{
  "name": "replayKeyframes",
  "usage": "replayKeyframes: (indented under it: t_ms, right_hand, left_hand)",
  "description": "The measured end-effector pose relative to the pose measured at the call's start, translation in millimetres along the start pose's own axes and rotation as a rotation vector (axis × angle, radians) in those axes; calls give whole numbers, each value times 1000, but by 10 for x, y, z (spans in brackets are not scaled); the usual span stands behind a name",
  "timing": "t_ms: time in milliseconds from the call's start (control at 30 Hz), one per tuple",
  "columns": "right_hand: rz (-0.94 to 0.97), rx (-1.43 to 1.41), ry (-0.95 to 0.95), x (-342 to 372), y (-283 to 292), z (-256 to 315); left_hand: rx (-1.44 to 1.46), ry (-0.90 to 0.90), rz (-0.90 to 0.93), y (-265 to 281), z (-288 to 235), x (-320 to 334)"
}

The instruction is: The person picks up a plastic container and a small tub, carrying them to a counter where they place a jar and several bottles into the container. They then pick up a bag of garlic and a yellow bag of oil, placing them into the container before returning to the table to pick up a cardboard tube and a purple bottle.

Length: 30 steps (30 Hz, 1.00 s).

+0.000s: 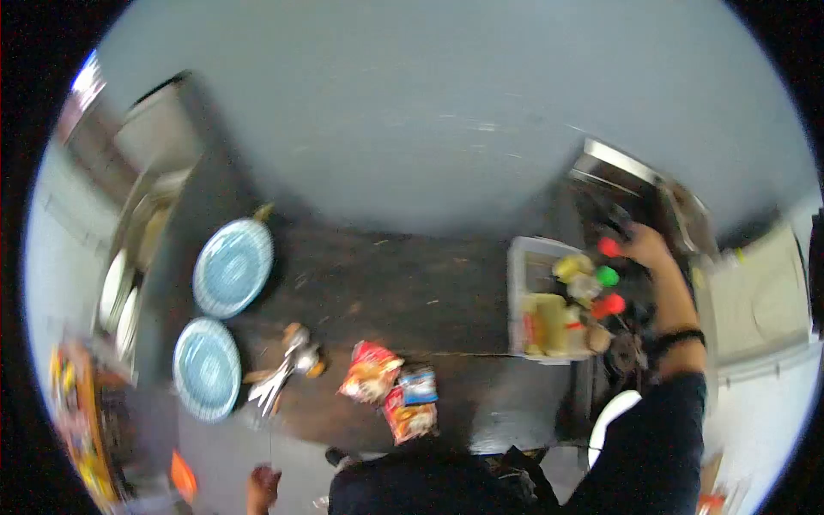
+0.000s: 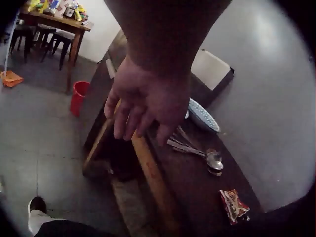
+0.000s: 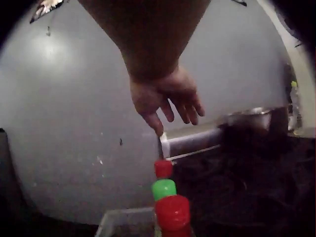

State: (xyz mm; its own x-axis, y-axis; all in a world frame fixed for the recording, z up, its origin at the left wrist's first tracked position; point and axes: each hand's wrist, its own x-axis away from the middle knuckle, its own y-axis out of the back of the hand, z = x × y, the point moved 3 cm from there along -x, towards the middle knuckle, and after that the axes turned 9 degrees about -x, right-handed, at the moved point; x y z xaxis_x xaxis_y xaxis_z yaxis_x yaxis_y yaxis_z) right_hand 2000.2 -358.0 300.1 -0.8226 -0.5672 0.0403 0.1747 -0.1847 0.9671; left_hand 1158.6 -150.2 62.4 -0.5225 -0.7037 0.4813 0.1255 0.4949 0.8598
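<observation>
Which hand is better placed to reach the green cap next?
Likely the right hand: it looks empty and is near the green cap; the left hand is far off, nearer the spoons.

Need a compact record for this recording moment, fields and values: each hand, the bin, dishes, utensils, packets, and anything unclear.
Left hand: relaxed, holding nothing
Right hand: fingers loose, no grip visible; near a red cap in the head view
Bin: pale, holding jars and bottles; a green cap shows at its right side
Dishes: two, blue, at the head view's left
Utensils: metal, on the dark counter
Packets: red ones and a blue one
Unclear: labels
</observation>
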Motion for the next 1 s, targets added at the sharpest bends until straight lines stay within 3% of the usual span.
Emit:
replayKeyframes:
  t_ms: [33,67,100,133,167,200,233,267,333,367,400,433,467,500,567,633,733,833,867,900,1000]
  right_hand:
    - [-72,166,124,-6,140,25]
    - [-94,247,129,258,406,475]
    - [-264,228,381,264,474,341]
    - [-234,-178,52,241,557,54]
    - [-315,-181,307,512,635,331]
    - [-359,-290,403,825,632,641]
    - [-255,-315,372,989,584,739]
    - [-202,-451,465,1302,438,1103]
    - [78,-653,550,1856,-45,1780]
    - [190,-773,624,2460,-287,2420]
    - [453,-1150,883,2748,-584,3015]
    - [305,-177,1070,3081,-755,3320]
    - [626,-585,556,3351,-1193,3582]
    - [659,-414,668,3494,-1532,3762]
    - [873,-633,568,3833,-2383,4180]
    - [1010,-575,733,4196,-2940,4611]
    - [1115,-425,962,4868,-3207,5396]
    - [1140,-392,1112,5231,-3434,5915]
    - [1163,-376,1152,5299,-3530,6069]
    - [1195,-392,1136,5397,-3597,6219]
    - [1302,-479,1042,5611,-3719,6678]
  left_hand:
    - [169,206,39,93,-102,80]
    - [336,418,43,186,-213,175]
    - [128,227,-163,-224,15,252]
    - [295,235,-119,-787,374,287]
    - [511,504,-25,-360,36,410]
    - [545,563,101,-656,156,463]
    - [508,569,160,-579,94,558]
    - [571,572,203,-926,233,619]
    - [631,580,234,-1213,407,828]
    - [651,597,226,-1496,544,905]
    - [733,657,217,-1620,654,1058]
    - [806,713,195,-1734,793,1173]
    - [877,767,179,-1837,937,1319]
    - [915,819,142,-1921,1111,1492]
    - [1002,927,74,-2148,1313,1851]
    - [1048,1075,-11,-2352,1479,2235]
    - [1081,1262,-154,-2918,1709,2726]
    - [1185,1397,-110,-2691,1722,3177]
    - [1085,1484,-172,-2875,1712,3202]
    - [1248,1442,-82,-2998,1741,3222]
    - [1397,1473,-107,-3185,1772,3204]
